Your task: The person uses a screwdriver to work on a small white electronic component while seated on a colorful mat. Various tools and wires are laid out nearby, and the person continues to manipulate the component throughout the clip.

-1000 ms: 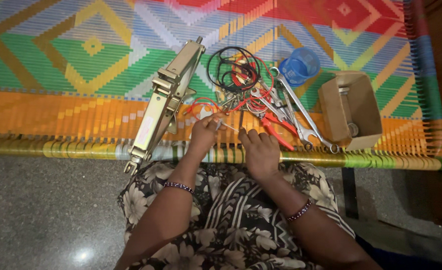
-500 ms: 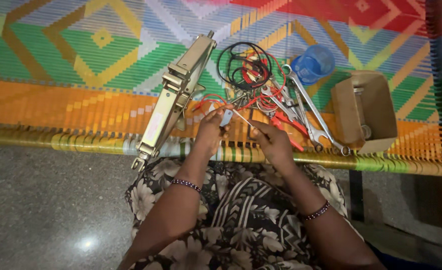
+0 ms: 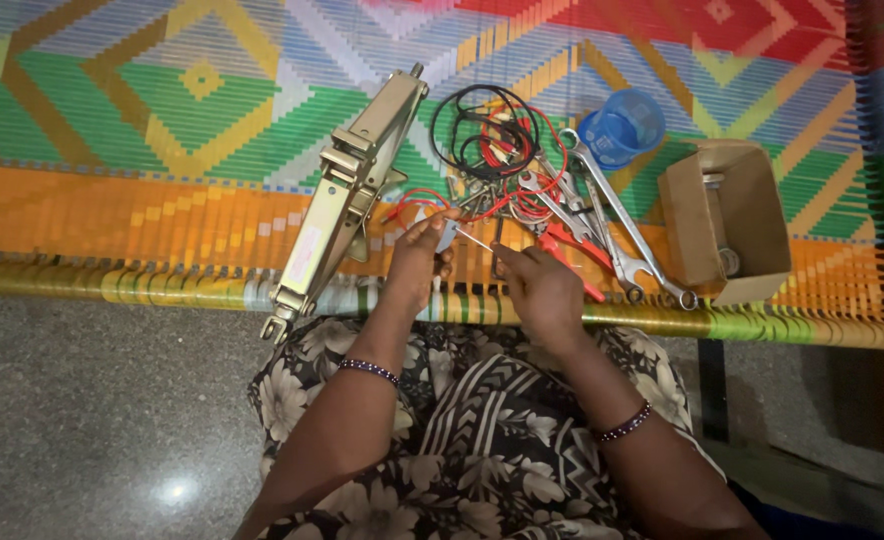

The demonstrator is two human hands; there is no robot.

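Head view: the left hand [image 3: 420, 255] pinches a small grey part [image 3: 446, 237], and the right hand [image 3: 536, 285] pinches a thin wire [image 3: 474, 238] running to it. The 2 hands sit near each other. A metal jack [image 3: 347, 195] lies left of them, spanners [image 3: 612, 225] right.

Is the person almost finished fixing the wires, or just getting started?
Hard to say, but it looks early. Laid out already: the metal jack, spanners, a blue cup and an open cardboard box. In hand: the left hand and right hand pinch a thin wire between them. Left: the coil of red and black wires lies tangled and untouched.
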